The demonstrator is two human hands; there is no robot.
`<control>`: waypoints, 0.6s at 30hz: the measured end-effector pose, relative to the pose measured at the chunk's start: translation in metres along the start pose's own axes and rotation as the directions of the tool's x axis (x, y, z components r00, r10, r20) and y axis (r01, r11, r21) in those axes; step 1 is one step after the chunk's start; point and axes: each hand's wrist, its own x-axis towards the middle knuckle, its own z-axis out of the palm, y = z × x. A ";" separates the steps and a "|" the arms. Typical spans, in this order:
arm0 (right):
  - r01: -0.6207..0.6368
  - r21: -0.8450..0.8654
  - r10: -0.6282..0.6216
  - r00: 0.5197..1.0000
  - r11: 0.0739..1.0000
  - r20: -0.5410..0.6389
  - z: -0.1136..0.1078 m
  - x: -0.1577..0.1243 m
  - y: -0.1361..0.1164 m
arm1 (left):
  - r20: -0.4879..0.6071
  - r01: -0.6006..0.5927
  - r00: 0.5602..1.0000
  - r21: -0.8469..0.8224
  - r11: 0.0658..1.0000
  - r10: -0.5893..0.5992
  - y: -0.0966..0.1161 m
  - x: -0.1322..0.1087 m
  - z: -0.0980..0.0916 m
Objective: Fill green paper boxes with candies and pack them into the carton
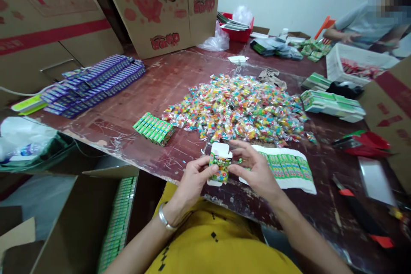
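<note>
My left hand [195,176] grips a small green printed carton [219,169], upright, between thumb and fingers. Its white flaps stand out at the top and bottom. Close by on the right is my right hand [255,169], its fingers curved and apart, with the thumb tip at the carton's edge; I see nothing held in it. Just beyond both hands spreads a big heap of clear-wrapped colourful candies [240,109]. Flat green-and-white cartons [289,167] lie fanned out beside my right hand. A row of filled-out green cartons [154,129] sits to the left of the heap.
Purple boxes [96,85] are stacked at the left before large cardboard cartons [157,8]. An open carton of green boxes [117,222] stands below the table edge. A box cutter [362,214] lies at the right. Another person [369,21] sits behind a white basket [334,62].
</note>
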 end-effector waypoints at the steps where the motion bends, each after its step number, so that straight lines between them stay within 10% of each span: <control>1: 0.011 0.011 -0.011 1.000 1.000 -0.018 0.007 0.000 0.005 | -0.058 -0.048 0.997 0.008 0.999 0.049 -0.002 0.001 0.002; 8: 0.057 0.124 -0.014 0.948 0.991 -0.318 0.046 0.004 0.031 | -0.301 -0.239 0.909 0.191 0.952 0.289 -0.010 -0.004 0.009; 18: 0.150 -0.073 -0.164 0.951 0.986 -0.264 0.046 0.006 0.045 | 0.048 -0.188 0.982 0.215 0.958 0.182 -0.002 -0.008 -0.006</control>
